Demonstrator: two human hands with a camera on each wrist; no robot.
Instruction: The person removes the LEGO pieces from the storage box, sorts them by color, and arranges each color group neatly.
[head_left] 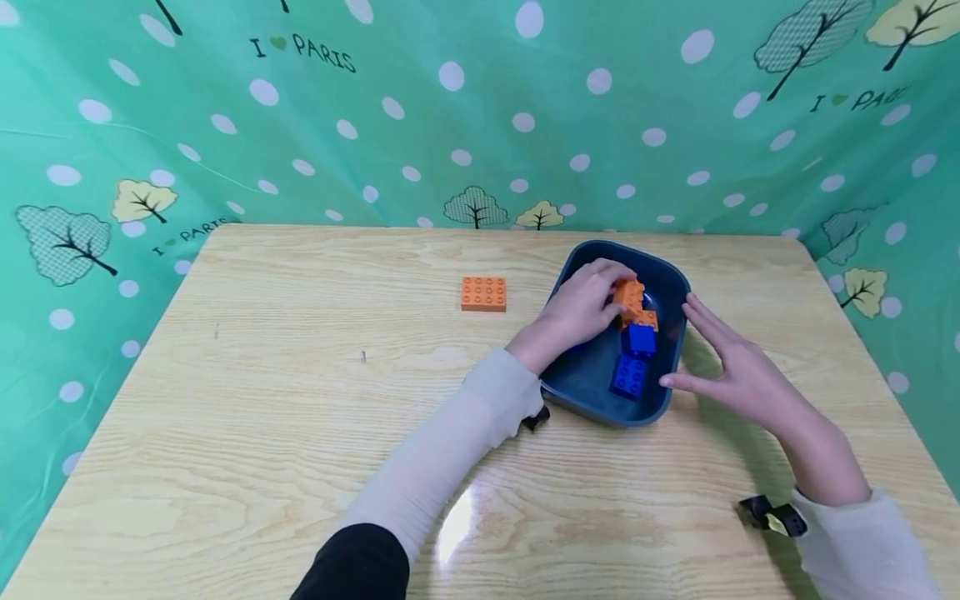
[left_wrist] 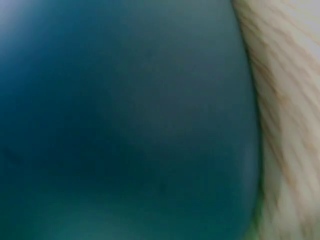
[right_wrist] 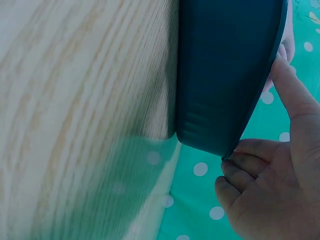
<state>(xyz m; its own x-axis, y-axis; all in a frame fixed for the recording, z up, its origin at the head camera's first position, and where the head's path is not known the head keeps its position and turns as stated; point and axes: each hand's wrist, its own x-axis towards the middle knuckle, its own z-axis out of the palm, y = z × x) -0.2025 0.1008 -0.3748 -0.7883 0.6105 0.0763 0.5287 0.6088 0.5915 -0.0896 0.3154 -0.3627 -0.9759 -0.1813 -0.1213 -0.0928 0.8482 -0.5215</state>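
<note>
In the head view my left hand (head_left: pixel 581 308) reaches over the left rim of a dark blue bin (head_left: pixel 592 400). Its thumb and fingers pinch an orange toy brick (head_left: pixel 628 293) among the bricks inside. Beside that brick lies more orange, and nearer the front are blue toy bricks (head_left: pixel 628 375). My right hand (head_left: pixel 738 375) is at the bin's right side, fingers fairly straight, fingertips against the rim. The right wrist view shows the right hand (right_wrist: pixel 272 180) with thumb and fingertips along the bin's rim. Close up and blurred, the bin wall (left_wrist: pixel 150 110) fills most of the left wrist view.
A single orange brick (head_left: pixel 483 294), studs up, lies on the wooden table (head_left: pixel 262 400) left of the bin. Behind and beside the table hangs a green dotted cloth (head_left: pixel 450 125).
</note>
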